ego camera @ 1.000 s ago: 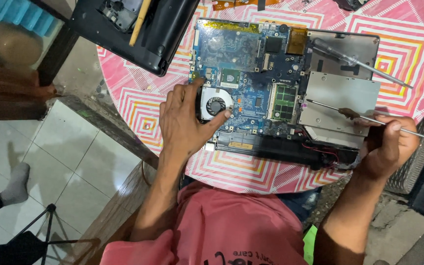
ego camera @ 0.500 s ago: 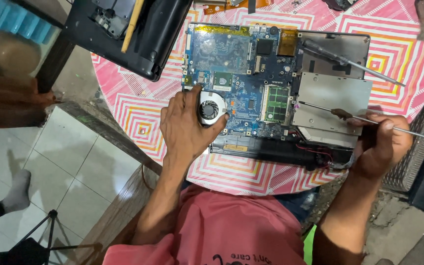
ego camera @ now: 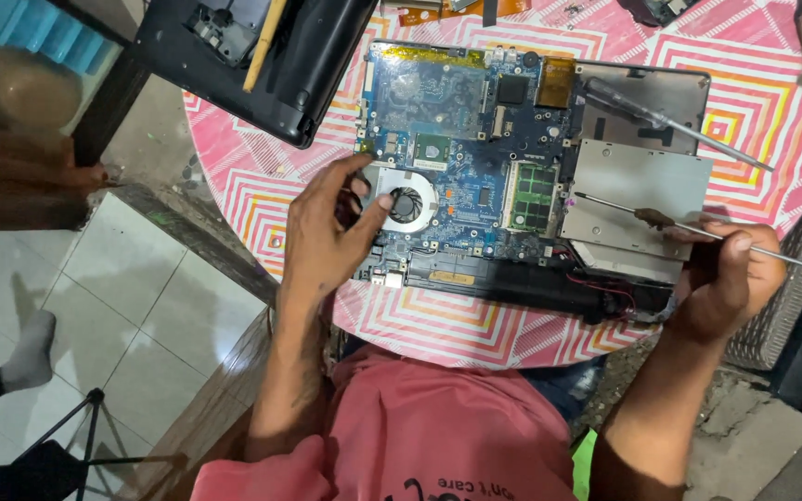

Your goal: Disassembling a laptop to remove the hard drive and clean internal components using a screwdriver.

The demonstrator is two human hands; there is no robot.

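Fan [ego camera: 407, 203] sits in blue board [ego camera: 461, 139] of opened laptop on pink table [ego camera: 262, 186]. Left hand [ego camera: 327, 237] over fan, fingers [ego camera: 350, 169] spread, thumb at rim, steadying it. Right hand [ego camera: 726, 278] clenched on thin rod [ego camera: 624, 208], tip lying on metal drive cover [ego camera: 638, 181].

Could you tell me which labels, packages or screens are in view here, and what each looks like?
Pale rectangular label strip: on the front edge of the opened laptop's blue circuit board, near the left hand.
White printed lettering: on the person's pink shirt, bottom of view.
No packages or screens show.
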